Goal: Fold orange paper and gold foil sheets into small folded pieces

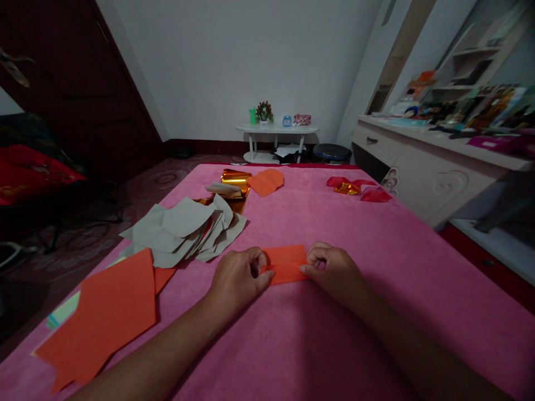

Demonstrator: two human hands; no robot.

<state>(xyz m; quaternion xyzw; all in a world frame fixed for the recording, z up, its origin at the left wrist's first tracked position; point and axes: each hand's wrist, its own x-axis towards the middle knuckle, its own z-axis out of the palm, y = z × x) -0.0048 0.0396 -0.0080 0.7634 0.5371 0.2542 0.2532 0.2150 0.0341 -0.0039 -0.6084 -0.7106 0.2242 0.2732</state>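
Note:
A small orange sheet of paper (286, 263), with a fold line running across it, is between my two hands over the pink cloth. My left hand (242, 273) pinches its left edge, the thumb on top and the fingers curled. On the opposite edge, my right hand (332, 270) grips the paper between thumb and curled fingers. To the left lie larger orange paper sheets (117, 309) with cut edges. Behind them spreads a pile of grey-white paper pieces (184, 225).
The pink cloth (376, 256) covers the table. Toward its far side are a gold foil roll (234, 179), an orange paper cutout (266, 181) and red and gold scraps (355, 188). A cluttered white dresser (430, 161) stands at right; a low white table (278, 128) is beyond.

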